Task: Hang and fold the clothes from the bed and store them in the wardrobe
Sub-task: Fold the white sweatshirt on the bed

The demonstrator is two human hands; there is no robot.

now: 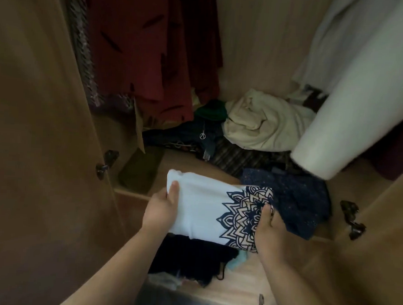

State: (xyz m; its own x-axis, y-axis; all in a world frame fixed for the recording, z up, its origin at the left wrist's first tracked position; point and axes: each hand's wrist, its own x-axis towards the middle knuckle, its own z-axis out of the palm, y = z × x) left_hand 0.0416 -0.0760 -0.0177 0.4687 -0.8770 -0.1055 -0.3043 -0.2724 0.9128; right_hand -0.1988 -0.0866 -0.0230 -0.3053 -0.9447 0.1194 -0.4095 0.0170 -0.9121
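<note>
Dim; brown wardrobe door; pale back panel

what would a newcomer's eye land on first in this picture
First, the folded white cloth garment with a dark blue mandala print, gripped at the centre by the left hand and the right hand. Next, the long dark red hanging garment at upper left inside the brown wooden wardrobe, and the crumpled cream cloth bundle on its floor at the back, right of centre.
</note>
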